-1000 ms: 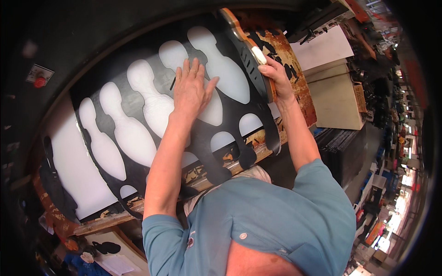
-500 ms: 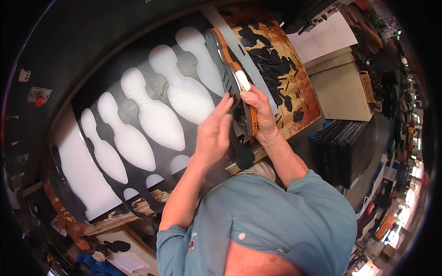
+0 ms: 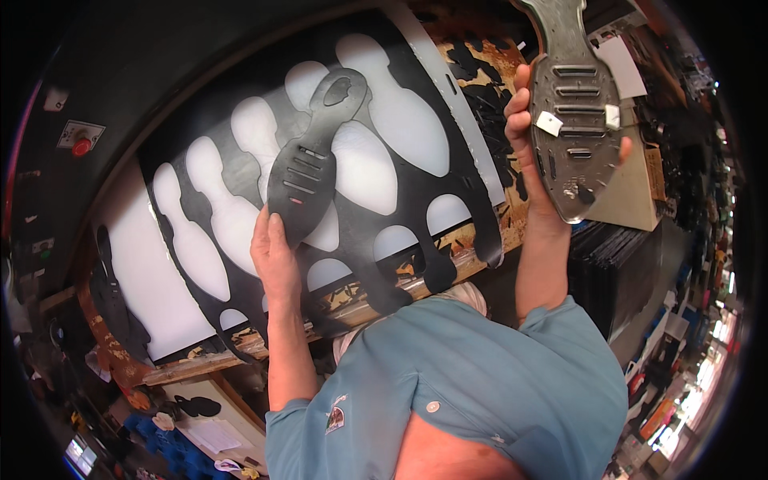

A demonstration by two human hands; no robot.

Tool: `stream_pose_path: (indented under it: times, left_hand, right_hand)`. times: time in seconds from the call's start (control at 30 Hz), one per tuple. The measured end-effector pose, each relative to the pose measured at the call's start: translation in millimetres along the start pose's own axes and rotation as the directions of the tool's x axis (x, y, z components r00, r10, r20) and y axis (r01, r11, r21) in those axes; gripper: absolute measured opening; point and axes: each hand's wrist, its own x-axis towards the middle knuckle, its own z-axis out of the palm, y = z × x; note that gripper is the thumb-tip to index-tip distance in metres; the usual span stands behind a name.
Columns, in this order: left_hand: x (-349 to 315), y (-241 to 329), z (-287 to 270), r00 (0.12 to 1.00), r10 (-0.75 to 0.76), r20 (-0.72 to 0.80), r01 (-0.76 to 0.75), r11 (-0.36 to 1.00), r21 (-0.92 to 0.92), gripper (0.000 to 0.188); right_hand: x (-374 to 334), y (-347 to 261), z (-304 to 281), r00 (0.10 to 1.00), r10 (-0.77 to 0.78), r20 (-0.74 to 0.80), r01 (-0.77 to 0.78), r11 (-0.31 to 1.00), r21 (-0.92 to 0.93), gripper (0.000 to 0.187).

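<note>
My left hand (image 3: 274, 254) pinches the lower end of a flat black sole-shaped cut-out (image 3: 308, 180) between thumb and fingers. Several slots cross its middle and a hole shows at its narrow end. My right hand (image 3: 522, 132), raised at the right, grips a metal cutting die (image 3: 572, 140) of a similar outline. The die's slotted face is toward me, with two small white pads on it. Below the cut-out lies a black sheet (image 3: 458, 152) with several sole-shaped openings, through which a white surface shows.
Black scraps (image 3: 480, 100) litter a worn brown board at the far right. A red button (image 3: 82, 147) sits on the dark machine at the left. Beyond my right arm stand a stack of black sheets (image 3: 612, 256) and a beige box (image 3: 620, 188). Blue objects (image 3: 168, 448) lie lower left.
My hands have parted. The right hand has lifted the die up and rightward and turned its face toward me. The left has moved left with the black cut-out, now held over the sheet.
</note>
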Motion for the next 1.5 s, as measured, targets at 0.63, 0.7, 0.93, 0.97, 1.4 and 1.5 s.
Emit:
stream_pose_path:
  times: [0.63, 0.7, 0.93, 0.97, 1.4, 1.5]
  left_hand:
    - [-36.1, 42.4, -29.7, 0.965, -0.23, 0.125, 0.237, 0.971, -0.043, 0.037]
    - [-23.8, 45.8, -17.6, 0.96, -0.239, 0.144, 0.246, 0.969, -0.035, 0.041]
    - [26.5, 58.2, 7.5, 0.867, -0.349, 0.356, 0.247, 0.921, 0.301, 0.051]
    - [31.0, 53.3, 12.9, 0.893, -0.264, 0.364, 0.175, 0.95, 0.26, 0.057]
    - [52.2, 46.8, 75.2, 0.742, 0.106, 0.662, 0.237, 0.882, -0.406, 0.063]
    - [35.4, 55.0, 49.0, 0.808, 0.082, 0.583, 0.102, 0.956, -0.276, 0.054]
  right_hand:
    - [29.4, 78.0, -87.0, 0.967, 0.021, 0.255, 0.192, -0.718, -0.669, 0.066]
    - [47.6, 118.2, -96.7, 0.943, 0.2, 0.264, 0.331, -0.574, -0.749, 0.062]
    - [62.5, 157.8, -121.1, 0.889, 0.313, 0.335, 0.456, -0.669, -0.586, 0.05]
    - [64.6, 156.9, -124.1, 0.883, 0.319, 0.345, 0.468, -0.669, -0.577, 0.047]
    - [69.5, 117.7, -113.2, 0.933, 0.122, -0.337, -0.357, 0.231, -0.905, 0.039]
    - [86.1, 102.2, -114.3, 0.907, -0.134, -0.399, -0.244, 0.605, -0.758, 0.032]
